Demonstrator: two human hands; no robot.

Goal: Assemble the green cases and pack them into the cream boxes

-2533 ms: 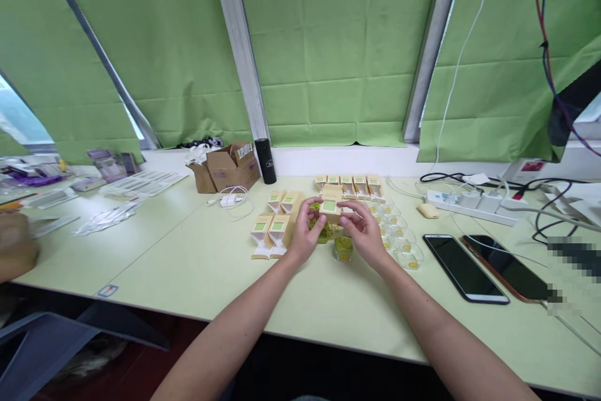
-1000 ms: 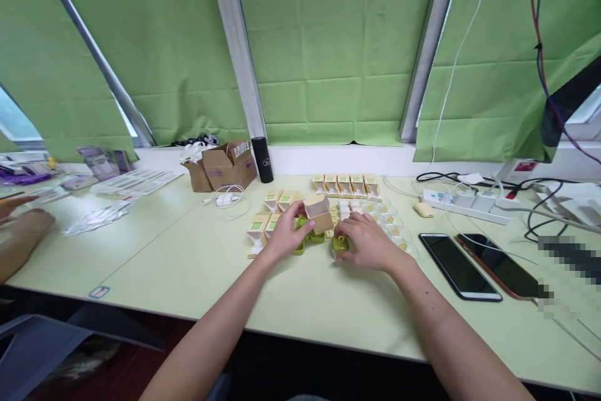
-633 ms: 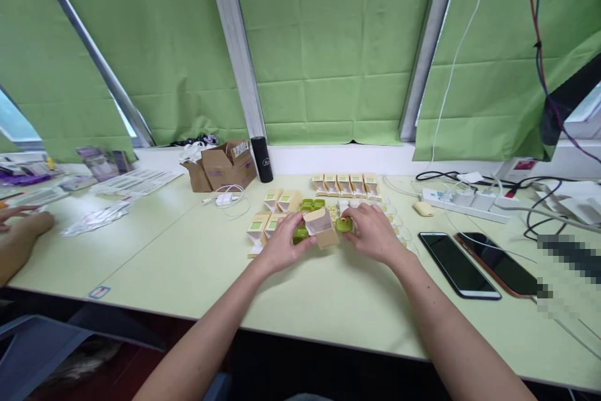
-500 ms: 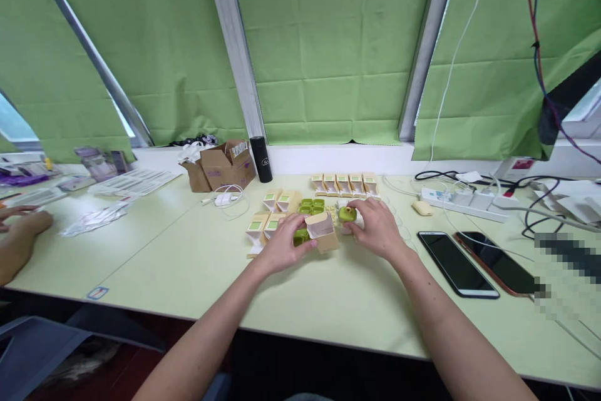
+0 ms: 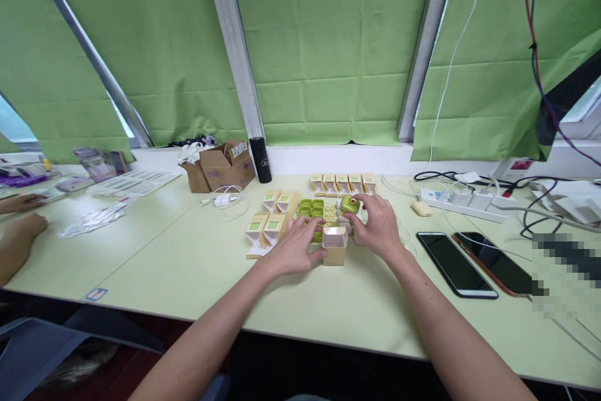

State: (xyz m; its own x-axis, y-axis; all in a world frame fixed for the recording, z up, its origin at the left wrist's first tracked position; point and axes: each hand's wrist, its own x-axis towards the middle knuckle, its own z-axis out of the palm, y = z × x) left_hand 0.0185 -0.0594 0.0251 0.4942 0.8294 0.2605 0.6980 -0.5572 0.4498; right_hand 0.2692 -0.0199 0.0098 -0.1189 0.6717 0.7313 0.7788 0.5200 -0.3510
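My right hand [image 5: 379, 224] pinches a small rounded green case [image 5: 349, 204] with a tan spot on its top. It holds the case just above and behind a small open cardboard box [image 5: 334, 256], tan outside and white inside, that stands upright on the table. Against the left side of this box lies my left hand [image 5: 298, 246], fingers and thumb apart, their tips at the box's edge. Behind the left hand several green cases [image 5: 310, 206] sit in rows, partly covered by it. Small pale yellow pieces [image 5: 330, 213] lie between them and the right hand.
Open small boxes stand left [image 5: 273, 229] and in a back row [image 5: 343, 185]. A brown carton [image 5: 228, 166] and black bottle [image 5: 260, 160] are behind. On the right lie two phones [image 5: 457, 264] [image 5: 498, 263], a power strip [image 5: 462, 202] and cables. A co-worker's arm [image 5: 19, 244] rests far left.
The small box has gone from tilted in my left hand to upright on the table, slightly right and nearer. My left hand followed it and loosened; my right hand raised the green case slightly.
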